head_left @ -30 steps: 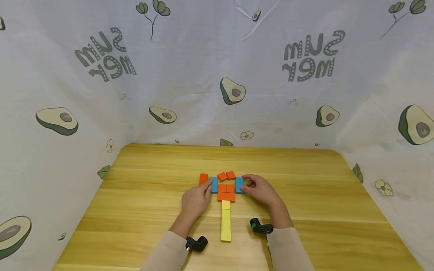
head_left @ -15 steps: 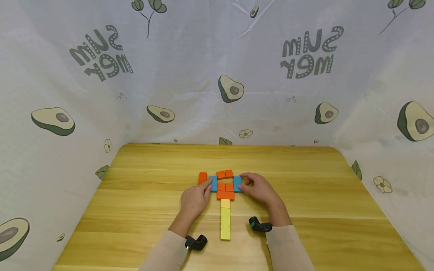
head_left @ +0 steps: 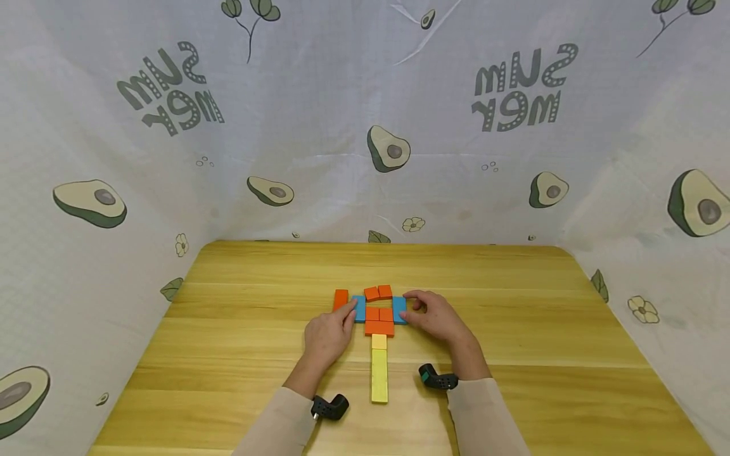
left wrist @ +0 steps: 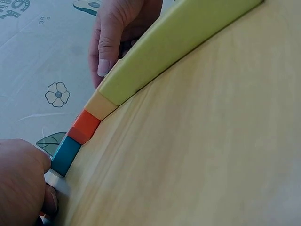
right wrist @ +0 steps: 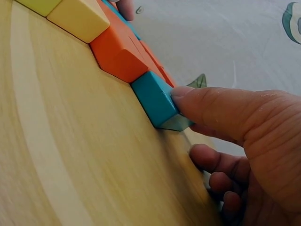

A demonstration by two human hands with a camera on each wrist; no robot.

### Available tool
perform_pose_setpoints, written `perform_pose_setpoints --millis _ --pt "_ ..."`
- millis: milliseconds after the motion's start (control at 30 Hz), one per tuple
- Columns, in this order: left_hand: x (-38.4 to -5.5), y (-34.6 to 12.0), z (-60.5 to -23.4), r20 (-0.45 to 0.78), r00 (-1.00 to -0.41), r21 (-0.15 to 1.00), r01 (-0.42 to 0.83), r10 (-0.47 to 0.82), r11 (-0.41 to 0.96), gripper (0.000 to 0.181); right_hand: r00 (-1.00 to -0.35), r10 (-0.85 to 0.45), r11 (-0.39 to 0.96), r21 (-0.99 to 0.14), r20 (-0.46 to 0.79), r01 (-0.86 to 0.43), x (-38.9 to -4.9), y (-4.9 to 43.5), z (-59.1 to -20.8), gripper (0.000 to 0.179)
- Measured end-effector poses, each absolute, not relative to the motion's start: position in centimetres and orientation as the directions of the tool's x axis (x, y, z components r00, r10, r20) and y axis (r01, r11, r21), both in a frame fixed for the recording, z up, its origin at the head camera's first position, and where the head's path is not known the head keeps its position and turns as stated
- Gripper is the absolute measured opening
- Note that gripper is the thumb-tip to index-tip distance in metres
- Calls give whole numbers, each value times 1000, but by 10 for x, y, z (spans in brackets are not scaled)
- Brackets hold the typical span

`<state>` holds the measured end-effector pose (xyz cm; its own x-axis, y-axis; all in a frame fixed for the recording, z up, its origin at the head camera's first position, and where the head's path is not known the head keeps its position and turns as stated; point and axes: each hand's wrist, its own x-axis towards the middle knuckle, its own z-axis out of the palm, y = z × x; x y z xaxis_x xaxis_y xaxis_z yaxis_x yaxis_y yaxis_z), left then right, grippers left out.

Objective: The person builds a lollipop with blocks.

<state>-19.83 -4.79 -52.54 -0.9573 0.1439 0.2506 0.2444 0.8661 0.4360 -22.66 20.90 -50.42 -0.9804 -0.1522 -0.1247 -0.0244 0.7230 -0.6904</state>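
Orange blocks (head_left: 379, 328) lie flat in the middle of the wooden table, flanked by two blue blocks. My left hand (head_left: 327, 335) holds the left blue block (head_left: 359, 310) by its outer side, with fingers also at its top. On the other side, my right hand (head_left: 439, 316) pinches the right blue block (head_left: 400, 311); the thumb (right wrist: 202, 103) sits on its edge, and the index finger is partly hidden. Both blue blocks touch the orange ones. Below runs a pale yellow block (head_left: 379, 342), then a long yellow-green block (head_left: 379, 377).
Two small orange blocks (head_left: 379, 292) lie behind the row, a gap away, one slightly tilted. An upright-lying orange block (head_left: 340, 299) is left of the left blue block, partly covered by the left hand. A printed curtain (head_left: 319, 126) surrounds the table (head_left: 228, 354).
The right blue block has slid slightly left, closing a narrow gap to the orange blocks. The two small orange blocks at the back now sit more evenly together. The left hand stays almost still.
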Motion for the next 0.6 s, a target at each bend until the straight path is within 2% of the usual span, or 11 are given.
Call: perform_pose_setpoints --millis 600 --pt "-198 -48 -523 236 -961 452 242 147 859 35 -977 -177 727 -685 -117 -49 -226 211 -504 42"
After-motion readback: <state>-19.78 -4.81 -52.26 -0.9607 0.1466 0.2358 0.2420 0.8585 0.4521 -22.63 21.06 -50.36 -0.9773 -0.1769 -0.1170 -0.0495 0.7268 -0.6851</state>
